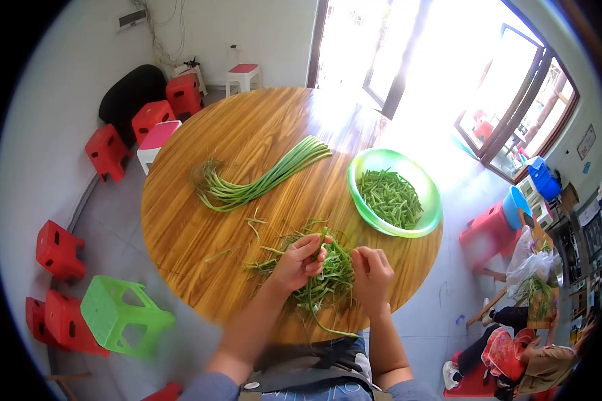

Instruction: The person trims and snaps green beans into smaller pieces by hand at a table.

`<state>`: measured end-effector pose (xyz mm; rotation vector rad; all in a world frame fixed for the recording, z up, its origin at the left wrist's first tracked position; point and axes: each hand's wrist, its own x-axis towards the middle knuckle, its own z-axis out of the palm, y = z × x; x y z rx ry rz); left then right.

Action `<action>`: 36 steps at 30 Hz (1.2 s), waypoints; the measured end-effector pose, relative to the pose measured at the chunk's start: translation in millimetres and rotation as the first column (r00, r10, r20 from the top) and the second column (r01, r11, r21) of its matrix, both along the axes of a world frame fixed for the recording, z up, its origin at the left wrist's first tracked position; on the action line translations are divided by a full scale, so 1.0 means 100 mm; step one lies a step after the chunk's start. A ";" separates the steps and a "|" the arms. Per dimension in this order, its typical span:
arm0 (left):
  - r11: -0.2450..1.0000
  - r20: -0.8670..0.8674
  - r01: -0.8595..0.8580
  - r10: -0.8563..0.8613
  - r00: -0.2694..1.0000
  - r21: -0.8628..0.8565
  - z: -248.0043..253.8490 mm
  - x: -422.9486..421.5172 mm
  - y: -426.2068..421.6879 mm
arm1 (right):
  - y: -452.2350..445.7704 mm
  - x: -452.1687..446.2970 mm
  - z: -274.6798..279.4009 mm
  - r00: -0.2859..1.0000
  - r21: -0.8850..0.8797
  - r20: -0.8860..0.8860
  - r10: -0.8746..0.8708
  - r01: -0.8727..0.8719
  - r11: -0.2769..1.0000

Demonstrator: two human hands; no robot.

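Note:
My left hand (301, 262) is closed on a green stem (313, 304), which curves down toward the table's near edge. To its right, my right hand (372, 271) is pinched, and what its fingertips hold is too small to make out. Beneath and between both hands lies a loose pile of green scraps (338, 275). Cut green pieces fill part of a green and white bowl (431, 194) at the right of the round wooden table (180, 194). A bundle of long green stems (267, 177) rests farther back on the table.
Red stools (60, 250) and a green stool (117, 311) stand at the left. A seated person (542, 364) is at the lower right, beside a plastic bag (525, 267). Blue basins (515, 207) sit on stools at the right. A glass door stands open at the back.

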<state>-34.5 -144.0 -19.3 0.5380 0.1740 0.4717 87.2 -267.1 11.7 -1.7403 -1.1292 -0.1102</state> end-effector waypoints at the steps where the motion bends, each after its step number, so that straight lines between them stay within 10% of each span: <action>1: 1.000 -0.010 0.000 0.000 1.000 0.031 0.02 0.00 -0.01 | 0.05 0.02 0.02 0.993 0.061 0.119 -0.027 0.020 0.998; 2: 0.998 -0.025 -0.002 0.003 1.000 0.055 0.04 0.01 -0.01 | 0.07 0.03 0.01 0.972 0.118 0.229 -0.055 0.029 0.993; 5: 0.996 -0.079 0.030 -0.023 0.997 0.078 -0.03 0.04 -0.05 | 0.02 0.06 0.02 0.988 0.154 -0.152 0.021 0.003 0.988; 8: 0.987 -0.136 0.077 -0.058 0.989 0.140 -0.05 0.10 -0.14 | 0.08 0.01 0.11 0.652 0.173 -0.716 0.248 -0.179 0.969; 13: 0.977 -0.160 0.112 -0.083 0.984 0.181 -0.05 0.14 -0.20 | 0.22 0.05 0.03 0.535 0.189 -0.787 0.307 -0.264 0.946; 20: 0.971 -0.225 0.101 -0.051 0.973 0.217 -0.08 0.12 -0.19 | 0.24 0.13 0.05 0.633 0.191 -0.720 0.286 -0.214 0.958; 24: 0.899 -0.340 0.058 0.104 0.935 0.435 -0.13 0.13 -0.19 | 0.18 0.05 -0.05 0.958 0.127 -0.172 0.227 -0.207 0.970; 27: 0.899 -0.345 0.007 0.161 0.925 0.437 -0.11 0.13 -0.23 | 0.15 -0.16 -0.04 0.911 0.124 0.343 0.231 -0.288 0.950; 34: 0.981 -0.210 0.077 -0.038 0.977 0.180 -0.10 0.11 -0.18 | 0.12 -0.01 -0.10 0.955 0.129 0.267 0.125 -0.164 0.978; 36: 0.990 -0.155 0.072 -0.053 0.986 0.120 -0.05 0.06 -0.13 | 0.05 0.05 -0.12 0.981 0.010 0.018 0.192 -0.192 0.981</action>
